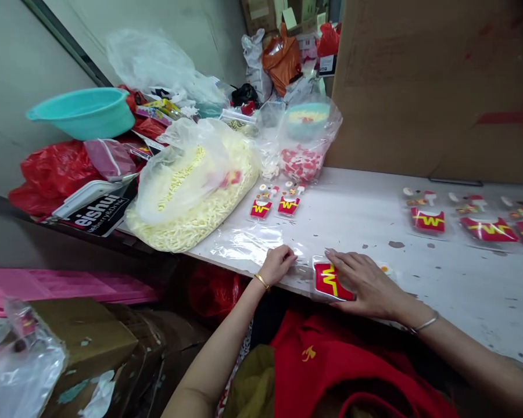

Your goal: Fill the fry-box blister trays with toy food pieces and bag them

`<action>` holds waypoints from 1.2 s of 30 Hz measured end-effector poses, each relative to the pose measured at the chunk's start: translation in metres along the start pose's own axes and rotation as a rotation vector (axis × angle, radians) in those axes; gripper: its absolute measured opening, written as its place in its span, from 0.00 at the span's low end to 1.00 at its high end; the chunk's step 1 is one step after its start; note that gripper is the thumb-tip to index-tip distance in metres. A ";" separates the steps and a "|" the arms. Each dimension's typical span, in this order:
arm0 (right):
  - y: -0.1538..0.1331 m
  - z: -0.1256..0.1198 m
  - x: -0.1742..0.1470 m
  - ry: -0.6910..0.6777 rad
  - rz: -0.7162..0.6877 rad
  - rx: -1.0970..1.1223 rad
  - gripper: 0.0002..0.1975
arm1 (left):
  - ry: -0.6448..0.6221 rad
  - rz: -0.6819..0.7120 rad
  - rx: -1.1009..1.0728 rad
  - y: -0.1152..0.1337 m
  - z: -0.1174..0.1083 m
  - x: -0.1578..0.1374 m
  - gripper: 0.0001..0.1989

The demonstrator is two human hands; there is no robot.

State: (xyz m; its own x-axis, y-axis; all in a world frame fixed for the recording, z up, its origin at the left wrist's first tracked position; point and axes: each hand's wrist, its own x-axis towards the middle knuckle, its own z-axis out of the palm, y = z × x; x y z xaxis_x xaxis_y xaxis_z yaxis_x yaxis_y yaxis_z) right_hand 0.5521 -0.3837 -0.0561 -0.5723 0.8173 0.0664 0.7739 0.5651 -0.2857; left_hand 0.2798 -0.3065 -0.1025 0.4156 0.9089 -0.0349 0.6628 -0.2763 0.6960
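Observation:
At the table's near edge lies a red fries-box shaped piece (325, 277) with a yellow W, inside a clear plastic bag (304, 273). My right hand (366, 284) rests flat over its right part, fingers stretched out and together. A small white-and-yellow egg-like piece (386, 269) shows just beyond that hand. To the left, my left hand (279, 264) is closed with curled fingers by the bag's left end; what they pinch is too small to make out. Flat clear bags (248, 244) lie beyond my left hand.
Two packed red sets (288, 205) stand ahead, and several more (427, 220) line the right side. A large bag of pale yellow strips (192, 226) and a bag of pink-and-white pieces (303, 164) lie left. A cardboard box (418, 87) walls the back; a turquoise basin (87, 116) sits far left.

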 end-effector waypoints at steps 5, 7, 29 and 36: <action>0.000 0.003 0.000 -0.086 -0.029 0.000 0.49 | -0.200 -0.029 -0.388 0.013 0.005 0.007 0.15; 0.003 0.006 -0.004 -0.108 -0.018 0.007 0.50 | -0.278 -0.007 -0.383 0.017 0.007 0.010 0.15; 0.002 0.028 -0.008 -0.051 0.070 -0.045 0.44 | -0.060 0.267 0.388 0.076 0.054 -0.012 0.22; 0.002 0.036 -0.009 0.018 0.137 -0.048 0.42 | 0.138 0.098 0.502 0.059 0.052 -0.018 0.08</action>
State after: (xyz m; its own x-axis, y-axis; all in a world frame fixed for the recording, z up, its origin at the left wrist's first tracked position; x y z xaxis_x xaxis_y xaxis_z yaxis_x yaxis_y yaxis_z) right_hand 0.5494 -0.3939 -0.0917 -0.4555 0.8889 0.0475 0.8569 0.4523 -0.2473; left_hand 0.3442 -0.3552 -0.0983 0.4270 0.8947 0.1308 0.8558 -0.4466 0.2611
